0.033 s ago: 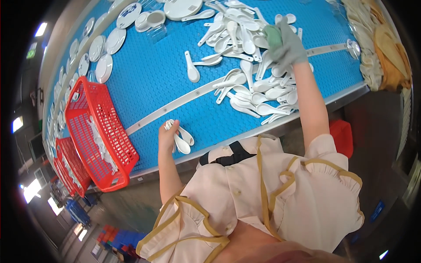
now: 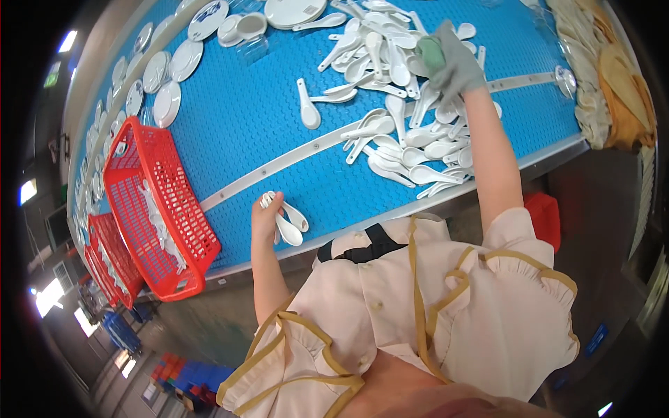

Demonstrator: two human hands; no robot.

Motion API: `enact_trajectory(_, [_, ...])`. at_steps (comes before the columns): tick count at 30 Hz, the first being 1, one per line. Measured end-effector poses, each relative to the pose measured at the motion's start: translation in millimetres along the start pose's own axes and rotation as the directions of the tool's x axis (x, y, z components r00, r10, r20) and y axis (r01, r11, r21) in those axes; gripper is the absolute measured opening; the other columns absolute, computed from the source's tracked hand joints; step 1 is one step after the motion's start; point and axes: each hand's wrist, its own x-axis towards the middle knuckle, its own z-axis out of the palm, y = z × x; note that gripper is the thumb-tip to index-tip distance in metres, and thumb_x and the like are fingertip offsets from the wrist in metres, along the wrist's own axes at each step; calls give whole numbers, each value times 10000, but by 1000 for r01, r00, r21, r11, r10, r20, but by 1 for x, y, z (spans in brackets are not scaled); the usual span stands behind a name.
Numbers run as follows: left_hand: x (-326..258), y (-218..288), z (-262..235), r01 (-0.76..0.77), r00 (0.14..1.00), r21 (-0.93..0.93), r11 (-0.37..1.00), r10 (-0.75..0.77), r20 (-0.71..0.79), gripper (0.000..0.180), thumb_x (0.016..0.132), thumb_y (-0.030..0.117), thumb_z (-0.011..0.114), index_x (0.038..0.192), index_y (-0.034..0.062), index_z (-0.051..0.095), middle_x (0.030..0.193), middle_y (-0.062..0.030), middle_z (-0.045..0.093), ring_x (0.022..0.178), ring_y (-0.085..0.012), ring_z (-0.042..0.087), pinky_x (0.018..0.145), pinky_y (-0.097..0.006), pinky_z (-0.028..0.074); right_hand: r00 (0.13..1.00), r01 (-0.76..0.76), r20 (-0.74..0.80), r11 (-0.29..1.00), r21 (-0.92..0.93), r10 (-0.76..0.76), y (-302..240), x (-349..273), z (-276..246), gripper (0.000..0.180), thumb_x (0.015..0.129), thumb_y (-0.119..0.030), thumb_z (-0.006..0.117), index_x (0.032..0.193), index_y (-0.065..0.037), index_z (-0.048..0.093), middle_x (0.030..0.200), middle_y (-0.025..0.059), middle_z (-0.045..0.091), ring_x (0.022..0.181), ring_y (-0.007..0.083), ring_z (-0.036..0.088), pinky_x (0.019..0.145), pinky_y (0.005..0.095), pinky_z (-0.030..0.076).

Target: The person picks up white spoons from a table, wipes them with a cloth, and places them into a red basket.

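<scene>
Head view looks down on a blue studded conveyor surface [image 2: 265, 132] strewn with white ceramic soup spoons. The left hand [image 2: 266, 216] is bare, its grip clamped on a small bunch of these spoons [image 2: 287, 221] at the near edge of the surface, bowls pointing right. The right hand [image 2: 453, 63], in a grey glove, reaches far out into the spoon pile [image 2: 404, 118]; its fingers curl down among the spoons, but I cannot tell whether the grip is closed on one.

To gather well, I judge it best to pick spoons by the handle, nest each bowl into the ones already held, and keep the bunch aligned so none slips off the edge.

The spoons are glossy, plain white, short-handled with deep oval bowls, lying tangled at all angles. A red plastic basket [image 2: 150, 209] sits just left of the left hand, holding some white pieces; white plates [image 2: 167, 90] lie further up the belt.
</scene>
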Motion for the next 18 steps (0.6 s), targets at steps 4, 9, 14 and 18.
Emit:
enact_trajectory(4, [-18, -10, -14, 53, 996, -137, 989, -63, -70, 197, 838, 215, 610, 718, 83, 526, 564, -2, 501, 486, -85, 459, 445, -230, 347, 967, 202, 247, 793, -575, -67, -39, 46, 75, 484, 767, -250, 595, 1177, -29, 460, 1055, 92, 560, 890, 201, 557, 769, 293, 451])
enact_trajectory(9, [-11, -13, 3, 78, 995, -233, 969, -92, -48, 166, 833, 200, 616, 781, 54, 558, 558, -5, 513, 480, -86, 462, 444, -229, 350, 605, 793, 655, 268, -547, -453, -62, 27, 171, 417, 752, -206, 572, 1154, -119, 502, 943, 69, 627, 770, 213, 625, 634, 329, 497])
enact_trajectory(14, [-10, -1, 12, 57, 998, -267, 962, -53, 25, 168, 816, 191, 636, 820, 33, 578, 577, -8, 528, 489, -86, 467, 452, -230, 357, 350, 881, 880, 431, -193, -322, -109, -52, 212, 372, 718, -151, 575, 1086, -212, 571, 799, 107, 637, 730, 287, 629, 642, 384, 512])
enact_trajectory(18, [-5, -16, 1, 95, 995, -235, 967, -95, 12, 161, 842, 208, 598, 827, 52, 559, 593, 3, 505, 514, -89, 468, 469, -222, 352, 304, 684, 943, 720, -118, -134, -117, -97, 207, 279, 692, -213, 570, 954, -124, 608, 749, 152, 628, 690, 323, 617, 590, 397, 487])
